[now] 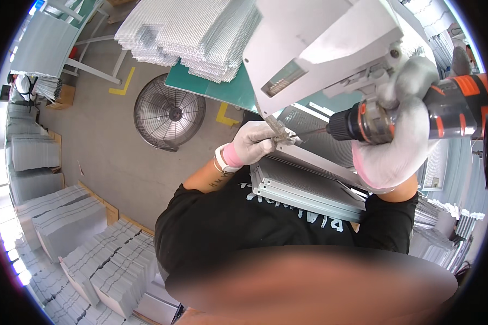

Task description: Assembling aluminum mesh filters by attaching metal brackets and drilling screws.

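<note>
My right hand (401, 149), in a white glove with a pink cuff, is wrapped round a black-and-orange cordless drill (450, 111). The drill's thin bit points left, toward my left hand. My left hand (249, 143), gloved alike, has its fingers pinched at the lower corner of a white sheet-metal part (314, 40) with a slot in it. A small greyish piece shows at those fingertips, too blurred to name. Just below the drill lies a metal frame with mesh (320, 135). More mesh-filled frames (309, 187) are stacked against my body.
A green-topped table (217, 89) carries a stack of silver mesh sheets (184, 27). On the grey floor stands a round fan (171, 114) in a wire cage. Stacks of pale panels (73, 219) fill the left side. Bundled pale strips (436, 230) stand at the right.
</note>
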Demonstrator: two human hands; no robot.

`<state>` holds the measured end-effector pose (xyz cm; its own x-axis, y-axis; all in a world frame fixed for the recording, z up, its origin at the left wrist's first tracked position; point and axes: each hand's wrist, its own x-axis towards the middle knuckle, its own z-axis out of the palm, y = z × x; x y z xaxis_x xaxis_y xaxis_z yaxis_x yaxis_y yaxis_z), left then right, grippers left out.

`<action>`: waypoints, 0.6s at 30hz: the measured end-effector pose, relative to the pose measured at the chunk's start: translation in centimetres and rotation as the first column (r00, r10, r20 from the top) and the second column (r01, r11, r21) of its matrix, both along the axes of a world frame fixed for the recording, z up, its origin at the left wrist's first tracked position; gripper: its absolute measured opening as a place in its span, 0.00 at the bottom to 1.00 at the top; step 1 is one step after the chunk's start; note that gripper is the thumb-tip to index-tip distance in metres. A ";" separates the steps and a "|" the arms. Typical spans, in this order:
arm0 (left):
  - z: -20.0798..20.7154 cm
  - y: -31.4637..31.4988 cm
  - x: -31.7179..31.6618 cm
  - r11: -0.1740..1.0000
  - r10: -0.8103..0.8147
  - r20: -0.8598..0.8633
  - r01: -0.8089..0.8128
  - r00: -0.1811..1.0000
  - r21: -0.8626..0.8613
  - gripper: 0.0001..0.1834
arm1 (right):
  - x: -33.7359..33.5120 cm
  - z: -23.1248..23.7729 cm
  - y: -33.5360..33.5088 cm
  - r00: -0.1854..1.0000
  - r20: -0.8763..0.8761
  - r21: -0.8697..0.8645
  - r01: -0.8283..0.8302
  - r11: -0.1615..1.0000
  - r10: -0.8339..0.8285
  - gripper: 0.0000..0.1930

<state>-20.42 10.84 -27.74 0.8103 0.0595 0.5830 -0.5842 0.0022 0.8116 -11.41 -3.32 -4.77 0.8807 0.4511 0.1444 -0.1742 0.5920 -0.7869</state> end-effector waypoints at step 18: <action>-0.3 -0.1 -0.3 0.996 -0.081 0.000 0.081 0.997 -0.042 0.27 | 2.0 0.0 -1.2 0.882 0.470 -0.204 0.110 0.973 -0.001 0.04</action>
